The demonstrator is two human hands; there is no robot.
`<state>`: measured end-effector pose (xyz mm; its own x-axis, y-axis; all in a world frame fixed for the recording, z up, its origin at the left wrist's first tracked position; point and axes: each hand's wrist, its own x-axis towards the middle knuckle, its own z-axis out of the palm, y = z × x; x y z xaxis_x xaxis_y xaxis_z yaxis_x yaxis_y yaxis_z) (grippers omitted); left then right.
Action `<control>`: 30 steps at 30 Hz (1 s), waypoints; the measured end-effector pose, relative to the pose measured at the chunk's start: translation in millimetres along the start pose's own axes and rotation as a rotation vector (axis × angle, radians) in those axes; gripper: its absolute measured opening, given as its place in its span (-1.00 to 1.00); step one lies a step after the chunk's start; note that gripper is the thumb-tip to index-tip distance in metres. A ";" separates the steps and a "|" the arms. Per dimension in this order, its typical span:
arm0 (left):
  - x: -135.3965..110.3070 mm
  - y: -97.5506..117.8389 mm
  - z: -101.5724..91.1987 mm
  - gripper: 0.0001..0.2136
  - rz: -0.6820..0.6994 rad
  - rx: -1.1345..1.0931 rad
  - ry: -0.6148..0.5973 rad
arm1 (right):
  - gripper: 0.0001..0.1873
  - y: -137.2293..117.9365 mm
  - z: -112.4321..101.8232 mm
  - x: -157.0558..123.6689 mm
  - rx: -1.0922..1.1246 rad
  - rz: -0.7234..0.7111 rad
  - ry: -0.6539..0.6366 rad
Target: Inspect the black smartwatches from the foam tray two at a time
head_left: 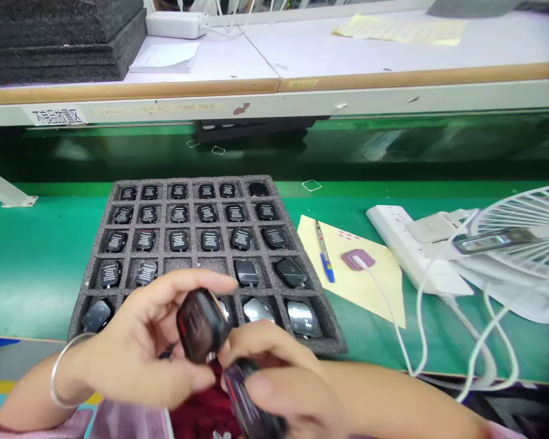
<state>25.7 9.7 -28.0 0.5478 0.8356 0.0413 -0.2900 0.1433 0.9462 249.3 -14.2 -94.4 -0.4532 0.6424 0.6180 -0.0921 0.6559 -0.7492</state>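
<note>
My left hand (pixel 141 347) is closed around a small glossy black device (pixel 200 326), held just above the near edge of a grey foam tray (pixel 322 332). My right hand (pixel 279 378) pinches a second dark glossy device (pixel 244 399) right below the first; the two pieces nearly touch. A silver bangle (pixel 59 372) rings my left wrist. The tray's pockets hold several similar black devices (pixel 178 239), some label side up, some shiny side up. A few pockets near my hands look empty.
The tray sits on a green belt (pixel 27 262). To its right lie a yellow paper (pixel 370 286) with a blue pen (pixel 324 259), a white power strip (pixel 412 250), white cables (pixel 421 317) and a white fan (pixel 526 244). A shelf with dark foam sheets (pixel 59 36) runs behind.
</note>
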 end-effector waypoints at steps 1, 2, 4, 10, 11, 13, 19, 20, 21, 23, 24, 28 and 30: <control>8.0 -3.7 -7.5 -0.43 0.012 0.005 0.009 | -0.14 12.4 5.4 -1.5 0.011 -0.112 -0.002; 16.7 -6.5 -14.4 -0.45 0.027 0.012 0.031 | -0.15 23.6 8.4 -0.9 -0.015 -0.145 0.007; 34.0 -10.2 -26.1 -0.49 0.041 0.032 0.070 | -0.19 40.7 7.9 5.5 -0.045 -0.175 0.015; 83.7 -23.5 -57.6 -0.47 0.121 0.134 0.149 | -0.39 75.5 -8.6 40.7 -0.136 -0.085 0.106; 91.5 -26.3 -63.5 -0.46 0.122 0.157 0.167 | -0.45 81.0 -9.4 45.4 -0.107 -0.020 0.124; 104.4 -30.1 -73.7 -0.42 0.122 0.195 0.200 | -0.51 88.8 -10.4 53.4 0.011 0.141 0.177; 103.5 -6.6 -67.2 -0.46 0.130 0.222 0.230 | -0.31 75.2 -34.6 83.2 0.551 0.493 0.167; 98.7 2.6 -59.6 -0.48 0.138 0.225 0.207 | -0.30 69.9 -42.0 90.1 0.630 0.528 0.112; 93.6 12.3 -51.0 -0.51 0.147 0.229 0.187 | -0.29 64.9 -49.5 97.1 0.699 0.546 0.067; 84.4 30.9 -33.6 -0.53 0.163 0.237 0.158 | -0.26 57.8 -62.3 109.8 0.807 0.546 -0.043; 80.9 38.2 -26.4 -0.52 0.162 0.245 0.163 | -0.25 56.1 -66.9 114.7 0.843 0.529 -0.094; 78.4 42.9 -19.1 -0.54 0.214 0.337 0.280 | -0.22 60.5 -73.7 121.6 0.890 0.525 -0.131; 83.7 31.7 -28.3 -0.56 0.227 0.386 0.333 | -0.19 67.2 -72.4 119.8 0.877 0.592 -0.071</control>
<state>40.2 99.2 -3.7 0.2095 0.9544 0.2129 -0.0293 -0.2115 0.9769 253.0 135.5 -53.4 -0.6834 0.7226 0.1040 -0.4343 -0.2878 -0.8536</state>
